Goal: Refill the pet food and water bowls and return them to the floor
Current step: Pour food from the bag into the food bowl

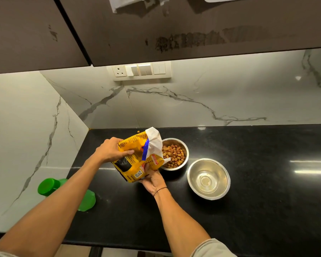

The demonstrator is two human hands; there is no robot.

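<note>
A yellow pet food bag [135, 160] is tilted over the black counter, its open white mouth at the rim of a steel bowl [186, 147] that holds brown kibble [174, 154]. My left hand [109, 150] grips the bag's upper side. From below, my right hand [152, 178] holds the bag's lower edge. A second steel bowl [208, 179] stands to the right and nearer, with no food in it.
A green plastic bottle [50, 186] lies at the counter's left end, partly behind my left forearm. One loose kibble piece [138, 131] lies by the back wall. Marble walls close the left and back; the black counter [267, 173] runs on to the right.
</note>
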